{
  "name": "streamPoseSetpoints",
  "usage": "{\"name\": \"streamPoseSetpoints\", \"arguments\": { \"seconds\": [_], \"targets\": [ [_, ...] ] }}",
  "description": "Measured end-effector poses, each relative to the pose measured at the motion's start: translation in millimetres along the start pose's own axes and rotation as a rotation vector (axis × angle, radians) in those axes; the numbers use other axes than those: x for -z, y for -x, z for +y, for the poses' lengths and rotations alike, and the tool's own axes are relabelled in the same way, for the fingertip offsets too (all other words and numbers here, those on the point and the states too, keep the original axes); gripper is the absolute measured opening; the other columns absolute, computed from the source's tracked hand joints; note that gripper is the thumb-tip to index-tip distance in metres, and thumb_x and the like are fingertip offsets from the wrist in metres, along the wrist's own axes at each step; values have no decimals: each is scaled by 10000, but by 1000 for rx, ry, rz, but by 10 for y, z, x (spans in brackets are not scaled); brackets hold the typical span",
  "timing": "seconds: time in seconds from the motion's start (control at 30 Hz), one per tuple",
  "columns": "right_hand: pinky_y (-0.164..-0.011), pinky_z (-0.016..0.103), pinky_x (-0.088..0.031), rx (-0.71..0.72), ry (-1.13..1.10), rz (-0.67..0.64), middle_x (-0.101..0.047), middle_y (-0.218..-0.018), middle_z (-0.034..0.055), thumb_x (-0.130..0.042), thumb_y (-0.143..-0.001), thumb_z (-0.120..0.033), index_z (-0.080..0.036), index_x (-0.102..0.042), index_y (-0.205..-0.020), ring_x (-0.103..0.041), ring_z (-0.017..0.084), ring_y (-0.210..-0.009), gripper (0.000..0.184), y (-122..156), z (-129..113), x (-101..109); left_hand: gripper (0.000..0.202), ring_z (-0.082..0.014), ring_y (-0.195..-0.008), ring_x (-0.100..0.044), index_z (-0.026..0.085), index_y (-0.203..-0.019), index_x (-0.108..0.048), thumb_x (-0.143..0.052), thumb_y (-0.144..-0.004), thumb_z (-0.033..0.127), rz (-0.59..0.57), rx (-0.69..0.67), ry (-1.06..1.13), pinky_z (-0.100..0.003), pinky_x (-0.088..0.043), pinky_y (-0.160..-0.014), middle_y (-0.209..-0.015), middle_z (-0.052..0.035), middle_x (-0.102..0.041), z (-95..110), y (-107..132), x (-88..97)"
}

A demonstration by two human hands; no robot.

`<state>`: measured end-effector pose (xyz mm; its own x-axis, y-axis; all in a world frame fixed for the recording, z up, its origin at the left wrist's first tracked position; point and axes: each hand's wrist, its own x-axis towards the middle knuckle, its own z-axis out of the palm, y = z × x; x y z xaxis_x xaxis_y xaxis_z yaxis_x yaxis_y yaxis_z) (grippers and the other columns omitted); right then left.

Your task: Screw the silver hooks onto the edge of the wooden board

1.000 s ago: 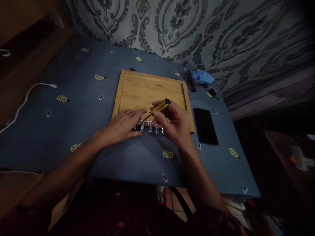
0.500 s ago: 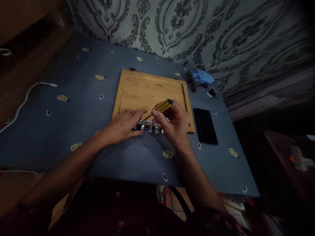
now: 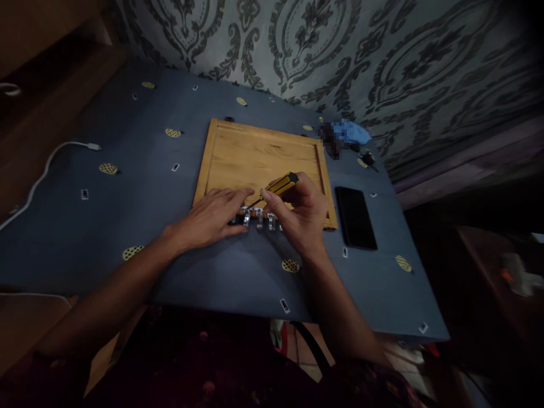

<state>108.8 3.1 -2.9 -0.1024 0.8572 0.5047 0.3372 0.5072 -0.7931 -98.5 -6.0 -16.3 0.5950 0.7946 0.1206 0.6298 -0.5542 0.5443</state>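
A framed wooden board [image 3: 255,153] lies on the table, with a row of curved metal hooks [image 3: 259,220] along its near edge. My right hand [image 3: 301,209] is closed around a yellow-and-black screwdriver [image 3: 278,186], whose thin shaft slants down to the left. The tip meets the metal plate by the leftmost visible hook [image 3: 246,218]. Over the board's near left corner rests my left hand [image 3: 212,218], fingers stretched out and thumb apart, the thumb against that same hook. My left hand covers part of the row's left end, and my right hand hides its right end.
A black phone [image 3: 356,218] lies right of the board. Farther back are a blue cloth-like item [image 3: 351,132] and a bunch of keys [image 3: 366,156]. A white cable [image 3: 46,164] runs across the left side of the blue tablecloth [image 3: 140,198]. A patterned wall [image 3: 314,51] stands behind.
The screwdriver handle has turned slightly in my right fingers, and the thumb has shifted a little left. My left hand and the board stay in place.
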Motion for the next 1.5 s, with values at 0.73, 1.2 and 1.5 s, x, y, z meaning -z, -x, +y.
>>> {"name": "streamPoseSetpoints", "arguments": {
  "seconds": [0.73, 1.2, 1.5],
  "targets": [
    [-559, 279, -500, 15, 16, 80, -582, -724, -51, -773, -912, -322, -238, -576, -795, -570, 100, -573, 244, 58, 22, 17, 659, -328, -1318, -641, 230, -1525, -421, -757, -969, 345, 13, -21, -19, -459, -500, -1077, -1414, -135, -683, -39, 19, -22],
    [-557, 294, -520, -22, -1, 35, -559, -684, -47, -786, -911, -440, -252, -582, -795, -579, 120, -581, 300, 73, 11, 7, 605, -316, -1317, -644, 215, -1483, -457, -752, -964, 314, 0, -2, -15, -452, -498, -1084, -1407, -141, -688, -7, 6, -2],
    [-537, 269, -515, -56, -36, -73, -670, -763, -37, -794, -918, -436, -222, -706, -963, -650, 105, -558, 236, 4, -47, 68, 643, -328, -1373, -615, 202, -1501, -445, -771, -955, 303, -11, 7, -4, -471, -481, -1125, -1463, -161, -660, 9, 6, 12]
  ]
}}
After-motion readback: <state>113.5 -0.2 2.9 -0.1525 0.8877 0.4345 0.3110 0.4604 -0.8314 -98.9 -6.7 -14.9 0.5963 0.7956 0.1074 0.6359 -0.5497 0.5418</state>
